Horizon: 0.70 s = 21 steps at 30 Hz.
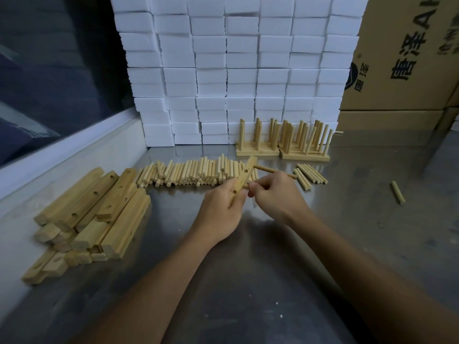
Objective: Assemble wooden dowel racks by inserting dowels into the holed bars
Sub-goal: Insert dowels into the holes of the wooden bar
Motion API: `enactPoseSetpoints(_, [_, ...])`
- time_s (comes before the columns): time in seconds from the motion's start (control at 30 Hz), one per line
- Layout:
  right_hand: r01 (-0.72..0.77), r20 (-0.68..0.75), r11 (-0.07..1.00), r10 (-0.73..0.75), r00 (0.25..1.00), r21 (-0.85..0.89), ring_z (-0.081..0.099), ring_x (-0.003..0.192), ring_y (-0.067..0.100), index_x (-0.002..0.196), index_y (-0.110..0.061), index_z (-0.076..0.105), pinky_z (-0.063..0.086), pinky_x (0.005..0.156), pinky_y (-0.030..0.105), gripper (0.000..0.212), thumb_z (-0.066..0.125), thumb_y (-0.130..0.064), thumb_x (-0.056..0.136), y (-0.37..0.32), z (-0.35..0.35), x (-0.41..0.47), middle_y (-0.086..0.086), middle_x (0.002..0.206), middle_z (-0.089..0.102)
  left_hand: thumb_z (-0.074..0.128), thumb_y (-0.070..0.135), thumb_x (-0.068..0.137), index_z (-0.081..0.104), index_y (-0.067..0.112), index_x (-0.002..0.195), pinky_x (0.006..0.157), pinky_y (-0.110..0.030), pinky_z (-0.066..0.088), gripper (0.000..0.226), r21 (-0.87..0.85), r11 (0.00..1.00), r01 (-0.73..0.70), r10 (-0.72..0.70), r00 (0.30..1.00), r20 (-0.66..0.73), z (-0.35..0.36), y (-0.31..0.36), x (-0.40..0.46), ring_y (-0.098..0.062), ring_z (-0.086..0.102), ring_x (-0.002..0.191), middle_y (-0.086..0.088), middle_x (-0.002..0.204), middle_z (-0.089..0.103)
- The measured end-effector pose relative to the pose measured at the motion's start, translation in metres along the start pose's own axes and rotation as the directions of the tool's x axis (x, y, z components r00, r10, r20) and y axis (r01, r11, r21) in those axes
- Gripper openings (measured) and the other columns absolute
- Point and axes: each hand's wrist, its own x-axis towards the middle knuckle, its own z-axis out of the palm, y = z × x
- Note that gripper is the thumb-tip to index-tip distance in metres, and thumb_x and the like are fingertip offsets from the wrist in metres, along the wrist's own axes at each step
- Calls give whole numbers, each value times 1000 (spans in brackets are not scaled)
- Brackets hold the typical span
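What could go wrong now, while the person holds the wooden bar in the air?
The left hand grips the pale wooden holed bar tilted above the steel table, so the round wooden dowel already inserted might slip out. The right hand, working close by, might knock the long pile of loose dowels behind.

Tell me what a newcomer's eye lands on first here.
The wall of white foam blocks fills the back of the metal table. At centre, the left hand grips a holed bar while the right hand pinches a dowel into it. Spare bars lie heaped at left.
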Motion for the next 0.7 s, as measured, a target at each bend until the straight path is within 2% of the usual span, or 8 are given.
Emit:
enactPoseSetpoints(0.1, [204,-117,970,-220,968,-132,50,46,11,73,-16,75,47,51,32,29,63,-30,95,1,-1,-2,-2,52,60,44,30,104,63,31,109,48,-25,41,20,-201,965,168,-169,986,13,-2,0,3,-10,50,51,-2,85,64])
enactPoseSetpoints(0.2, [323,-196,933,-351,916,-159,58,56,7,82,-16,78,52,57,30,24,69,-36,90,2,-2,-3,-8,64,67,42,24,105,60,40,96,39,-20,34,26,-434,840,325,-331,941,64,-7,3,6,-10,46,44,-4,87,63])
enactPoseSetpoints(0.33, [344,-248,938,-346,905,-52,58,59,4,87,-19,74,50,56,27,45,51,-58,91,5,-2,-3,-9,70,66,40,14,105,63,18,114,34,-18,26,25,-638,635,435,-492,865,100,-14,-3,12,-14,44,46,-10,88,60])
enactPoseSetpoints(0.43, [276,-376,959,-232,897,66,56,53,19,82,-13,69,47,50,38,46,43,-46,101,17,-6,2,3,62,63,36,8,106,58,3,118,31,-18,24,26,-739,509,441,-565,819,99,-16,-6,14,-13,43,43,-14,88,59])
enactPoseSetpoints(0.5, [180,-431,984,-162,887,0,57,56,21,82,-11,69,49,54,37,44,42,-38,103,29,-12,6,2,62,62,34,7,106,56,0,116,31,-18,25,25,-779,454,433,-587,803,105,-17,-7,15,-11,45,40,-15,87,59])
enactPoseSetpoints(0.57, [64,-411,987,-121,904,-150,60,72,19,90,-13,69,52,76,40,33,45,-33,100,41,-19,12,2,80,67,35,6,105,56,0,115,31,-19,26,24,-810,401,428,-599,792,122,-18,-8,16,-12,47,40,-15,86,60])
enactPoseSetpoints(0.63, [-79,-349,935,-50,936,-346,57,104,20,114,-18,66,37,100,45,31,49,-36,97,51,-25,16,3,115,64,37,5,104,58,0,113,31,-19,27,23,-834,351,425,-609,781,141,-19,-9,17,-13,48,40,-15,82,62])
enactPoseSetpoints(0.7, [-174,-273,883,54,960,-436,54,109,21,117,-17,64,31,101,46,35,49,-40,95,58,-27,18,4,121,59,39,3,102,60,-1,111,30,-19,27,23,-850,314,423,-619,770,155,-20,-10,17,-14,48,39,-14,79,63])
